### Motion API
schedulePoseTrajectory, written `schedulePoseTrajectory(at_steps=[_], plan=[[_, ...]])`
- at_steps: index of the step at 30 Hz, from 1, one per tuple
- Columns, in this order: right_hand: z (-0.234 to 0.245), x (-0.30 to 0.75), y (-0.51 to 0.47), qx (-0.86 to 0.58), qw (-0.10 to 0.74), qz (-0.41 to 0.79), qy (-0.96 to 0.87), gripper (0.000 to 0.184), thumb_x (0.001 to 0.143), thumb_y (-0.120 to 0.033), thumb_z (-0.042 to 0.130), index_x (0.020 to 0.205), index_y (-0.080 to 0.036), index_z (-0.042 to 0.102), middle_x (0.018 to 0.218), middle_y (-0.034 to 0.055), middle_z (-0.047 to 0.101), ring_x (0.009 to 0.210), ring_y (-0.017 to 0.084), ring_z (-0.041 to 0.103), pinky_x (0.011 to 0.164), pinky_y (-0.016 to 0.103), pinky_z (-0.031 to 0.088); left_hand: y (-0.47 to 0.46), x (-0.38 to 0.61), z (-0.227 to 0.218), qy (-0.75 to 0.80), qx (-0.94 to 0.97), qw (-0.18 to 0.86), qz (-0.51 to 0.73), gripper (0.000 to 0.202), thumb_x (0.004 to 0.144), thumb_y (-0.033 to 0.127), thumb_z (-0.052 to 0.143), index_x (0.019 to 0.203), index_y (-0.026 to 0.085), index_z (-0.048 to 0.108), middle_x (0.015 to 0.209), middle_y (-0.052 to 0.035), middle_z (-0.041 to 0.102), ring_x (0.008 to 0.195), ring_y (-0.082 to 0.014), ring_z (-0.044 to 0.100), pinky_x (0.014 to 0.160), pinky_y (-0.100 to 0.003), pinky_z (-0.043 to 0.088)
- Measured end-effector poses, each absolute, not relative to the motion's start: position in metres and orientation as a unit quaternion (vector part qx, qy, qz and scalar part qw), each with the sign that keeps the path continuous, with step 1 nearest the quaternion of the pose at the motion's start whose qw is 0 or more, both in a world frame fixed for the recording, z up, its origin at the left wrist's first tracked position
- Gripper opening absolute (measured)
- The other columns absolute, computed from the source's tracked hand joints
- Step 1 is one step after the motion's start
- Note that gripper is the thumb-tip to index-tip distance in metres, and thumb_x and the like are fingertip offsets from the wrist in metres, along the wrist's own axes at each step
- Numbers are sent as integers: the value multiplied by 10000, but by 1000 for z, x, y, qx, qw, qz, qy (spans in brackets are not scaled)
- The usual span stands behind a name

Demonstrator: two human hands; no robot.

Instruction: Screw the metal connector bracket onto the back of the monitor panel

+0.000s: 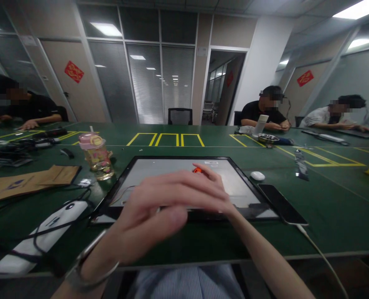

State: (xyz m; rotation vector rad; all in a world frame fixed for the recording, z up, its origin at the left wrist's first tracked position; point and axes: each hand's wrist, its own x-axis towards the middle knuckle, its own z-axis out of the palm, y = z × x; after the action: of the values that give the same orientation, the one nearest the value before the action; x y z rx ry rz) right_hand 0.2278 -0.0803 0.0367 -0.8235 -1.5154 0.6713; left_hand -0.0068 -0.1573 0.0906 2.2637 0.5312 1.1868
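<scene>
Left hand point(143, 222), loosely open, overlaps right hand point(207, 189) touching orange piece point(197, 170), grip unclear.

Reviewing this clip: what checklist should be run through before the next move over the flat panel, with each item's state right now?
1. Flat panel lies level on the green table: ok.
2. Right hand has a firm grip on the small orange item: cannot tell, as the fingers are mostly hidden.
3. Left hand leaves the work spot in view: not ok, it covers the panel's middle.
4. Phone is off the panel: ok, it lies beside the right edge.
5. Pink cup is upright and off the panel: ok.
</scene>
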Motion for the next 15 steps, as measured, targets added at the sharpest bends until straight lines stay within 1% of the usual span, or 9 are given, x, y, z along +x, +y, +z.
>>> schedulePoseTrajectory(at_steps=[2,3,4,6,9,10,13,15], plan=[[37,228,-80,-338,607,298,-654,328,851,-340,562,1161,-249,616,975,38,676,883,181,633,823,318,488,-129,13,112,227,845,225,430,293,917,345,424,1057,247,662,1110,-37,667,1083,-239,587,963,-401,448],[37,228,-80,-333,609,303,-653,324,856,-331,558,1165,-249,609,995,41,679,915,183,633,852,323,482,-112,21,114,244,848,205,423,287,916,325,422,1042,230,662,1100,-39,666,1069,-228,587,968,-395,440],[37,227,-80,-330,610,308,-652,311,863,-326,551,1159,-247,607,1007,44,683,937,183,632,875,329,476,-94,26,110,263,846,189,423,282,909,318,425,1022,215,662,1079,-42,669,1046,-221,591,964,-389,438],[36,227,-80,-329,606,315,-653,283,876,-331,530,1129,-240,618,1016,53,688,960,189,631,891,341,472,-61,26,88,333,842,175,387,285,893,310,439,1067,203,638,1128,-53,647,1078,-226,567,998,-394,406],[34,226,-80,-323,601,323,-655,252,864,-352,548,1065,-240,650,1033,57,676,948,191,629,851,333,489,-33,13,47,384,846,201,309,364,881,375,463,1189,212,567,1262,-58,573,1189,-234,498,1061,-389,342],[34,226,-79,-322,602,327,-654,238,851,-355,566,1039,-243,661,1027,53,672,932,187,629,830,324,496,-29,8,36,397,843,215,294,394,882,410,457,1206,208,554,1281,-64,560,1203,-236,489,1071,-386,330],[32,227,-78,-325,604,340,-644,210,817,-353,613,986,-248,680,973,37,672,877,175,633,798,314,507,-27,2,18,417,840,255,235,509,846,532,485,1258,234,510,1357,-56,502,1250,-253,449,1087,-398,302],[33,228,-79,-326,601,343,-644,232,822,-351,607,1021,-249,668,966,38,676,884,179,637,816,329,506,-28,4,14,426,832,281,217,549,817,566,512,1262,244,504,1371,-52,491,1263,-259,435,1091,-404,292]])
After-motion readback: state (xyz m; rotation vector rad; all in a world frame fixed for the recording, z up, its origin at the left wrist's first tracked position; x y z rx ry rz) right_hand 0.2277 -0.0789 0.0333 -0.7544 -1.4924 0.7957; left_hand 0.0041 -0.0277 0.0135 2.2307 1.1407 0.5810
